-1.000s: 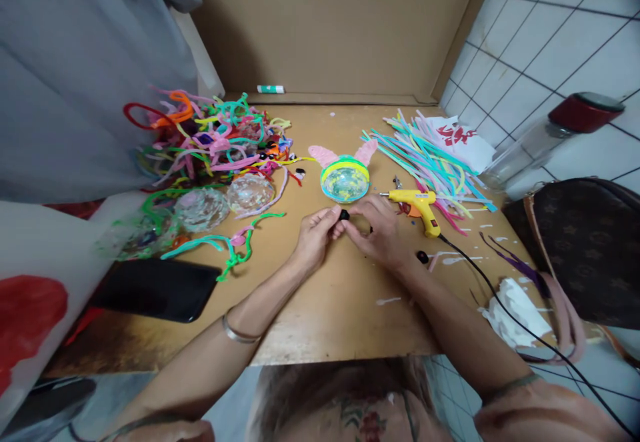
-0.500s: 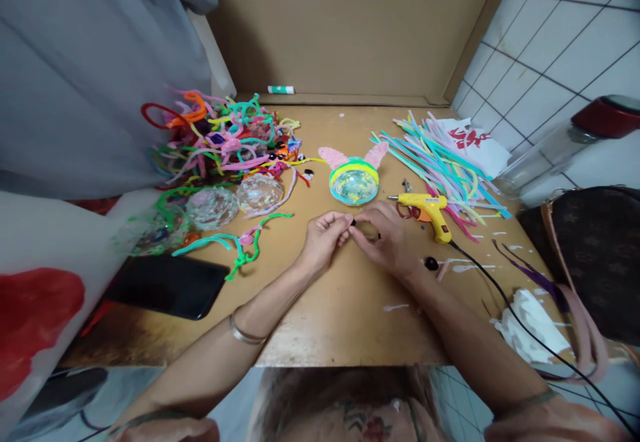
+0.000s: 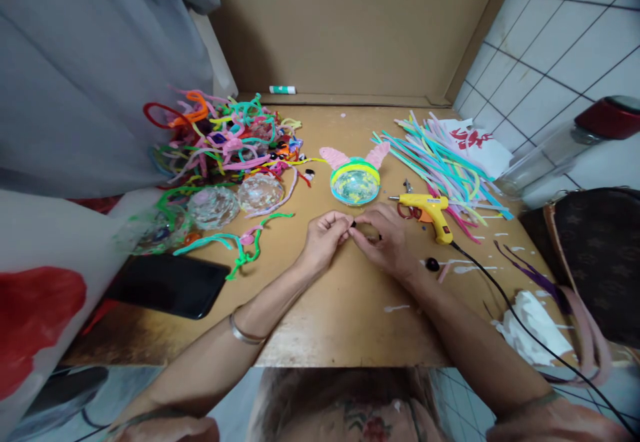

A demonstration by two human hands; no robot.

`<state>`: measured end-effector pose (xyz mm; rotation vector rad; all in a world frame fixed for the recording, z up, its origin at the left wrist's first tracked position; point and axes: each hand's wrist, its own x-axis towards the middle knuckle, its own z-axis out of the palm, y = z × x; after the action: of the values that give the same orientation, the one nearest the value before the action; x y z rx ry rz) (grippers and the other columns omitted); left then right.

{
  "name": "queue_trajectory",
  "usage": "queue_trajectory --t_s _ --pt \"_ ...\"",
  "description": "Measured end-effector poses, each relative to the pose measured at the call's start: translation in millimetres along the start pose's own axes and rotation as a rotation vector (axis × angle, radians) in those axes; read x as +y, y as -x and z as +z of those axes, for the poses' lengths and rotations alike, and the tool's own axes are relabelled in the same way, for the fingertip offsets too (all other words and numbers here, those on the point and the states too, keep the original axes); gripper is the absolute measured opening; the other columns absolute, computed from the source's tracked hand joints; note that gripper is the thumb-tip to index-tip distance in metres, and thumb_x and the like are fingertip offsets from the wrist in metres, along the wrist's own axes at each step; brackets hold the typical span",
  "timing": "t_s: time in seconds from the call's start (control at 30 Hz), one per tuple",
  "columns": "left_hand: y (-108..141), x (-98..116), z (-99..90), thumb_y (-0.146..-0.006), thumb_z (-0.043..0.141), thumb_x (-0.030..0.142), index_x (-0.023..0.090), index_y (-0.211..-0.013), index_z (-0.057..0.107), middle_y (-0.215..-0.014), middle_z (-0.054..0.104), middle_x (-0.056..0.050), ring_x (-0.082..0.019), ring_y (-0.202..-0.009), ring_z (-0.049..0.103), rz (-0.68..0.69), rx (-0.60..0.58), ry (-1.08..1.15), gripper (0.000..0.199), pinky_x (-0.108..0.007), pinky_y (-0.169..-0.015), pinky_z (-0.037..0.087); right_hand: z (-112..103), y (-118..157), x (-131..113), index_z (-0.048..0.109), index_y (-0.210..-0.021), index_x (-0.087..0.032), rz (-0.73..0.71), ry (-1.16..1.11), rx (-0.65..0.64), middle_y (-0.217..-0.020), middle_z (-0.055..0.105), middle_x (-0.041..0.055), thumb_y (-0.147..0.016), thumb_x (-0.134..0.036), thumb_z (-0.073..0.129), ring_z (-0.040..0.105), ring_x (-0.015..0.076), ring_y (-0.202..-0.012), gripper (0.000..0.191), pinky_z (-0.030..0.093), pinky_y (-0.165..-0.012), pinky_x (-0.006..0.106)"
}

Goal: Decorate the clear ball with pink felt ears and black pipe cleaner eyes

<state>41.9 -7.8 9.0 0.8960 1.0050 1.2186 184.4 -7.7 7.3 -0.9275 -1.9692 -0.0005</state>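
Observation:
Between my fingertips is a small black piece, too small to name surely. My left hand is closed in a pinch at it. My right hand curves in from the other side, thumb and forefinger meeting at the same piece; another dark bit shows inside its curl. Just beyond my hands sits a clear dome with a yellow and green pipe-cleaner rim and two pink ears. A yellow glue gun lies right of my right hand, its nozzle pointing left. Nearer me is a round black piece.
Tangled pipe cleaners heap at the back left, with clear domes before them. A black phone lies left. Straight pipe cleaners spread at the back right. The gun's cord runs right, past crumpled tissue and a brown bag.
Both hands keep their pinch on the small black piece with hardly any movement. The whole view has shifted very slightly.

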Motion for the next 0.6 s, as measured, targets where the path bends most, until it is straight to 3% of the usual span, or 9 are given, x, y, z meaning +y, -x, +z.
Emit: queue_trajectory --t_s 0.3,0.6 --pt "0.1 -4.6 -3.4 -0.074 0.068 0.050 0.016 -0.055 0.053 -0.048 0.048 0.004 -0.005 -0.045 0.038 0.051 -0.106 -0.005 0.043 -0.022 -0.048 0.028 -2.0 -0.7 -0.4 0.057 -0.084 -0.022 0.000 0.004 0.036 -0.079 0.062 0.0045 -0.084 -0.025 0.062 0.057 0.0194 -0.075 0.006 0.045 -0.067 0.034" --pt "-0.3 -4.9 -4.8 -0.074 0.068 0.054 0.016 -0.059 0.054 -0.050 0.049 0.005 -0.006 -0.044 0.039 0.051 -0.106 0.040 0.043 -0.021 -0.045 0.030 -4.1 -1.8 -2.9 0.057 -0.086 -0.022 -0.008 0.012 0.022 -0.080 0.063 0.0044 -0.084 -0.024 0.062 0.058 0.0195 -0.075 0.006 0.045 -0.067 0.034"
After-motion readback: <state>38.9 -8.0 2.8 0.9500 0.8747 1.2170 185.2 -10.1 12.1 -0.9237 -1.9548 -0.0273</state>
